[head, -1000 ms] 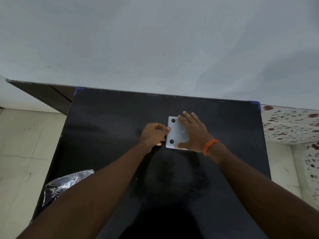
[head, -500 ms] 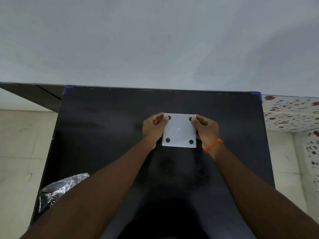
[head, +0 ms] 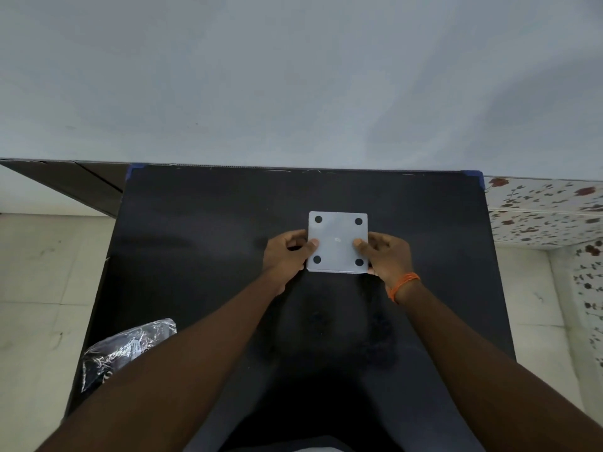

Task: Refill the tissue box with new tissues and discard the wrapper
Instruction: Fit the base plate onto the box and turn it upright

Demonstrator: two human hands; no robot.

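Tissue box (head: 337,242) sits on the black table (head: 202,230), slightly right of centre and toward the far half, bottom face up: a pale near-square panel with four dark round feet at its corners. Both hands clamp it from opposite sides. Left hand (head: 287,252) is closed on the left edge with its thumb over the panel; right hand (head: 386,256), orange band (head: 403,285) at the wrist, is closed on the right edge in the same way.

Likely step: freeing the bottom panel to load tissues. Best done by keeping the thumbs on the panel and fingers on the side walls, pressure even on both sides, so the panel slides or lifts without skewing.

Orientation: edges run square to the table edges, underside faces up toward the camera. Panel is almost square, so no clear long axis; box depth is hidden.

A crumpled clear wrapper (head: 127,350) lies off the table's near-left edge.
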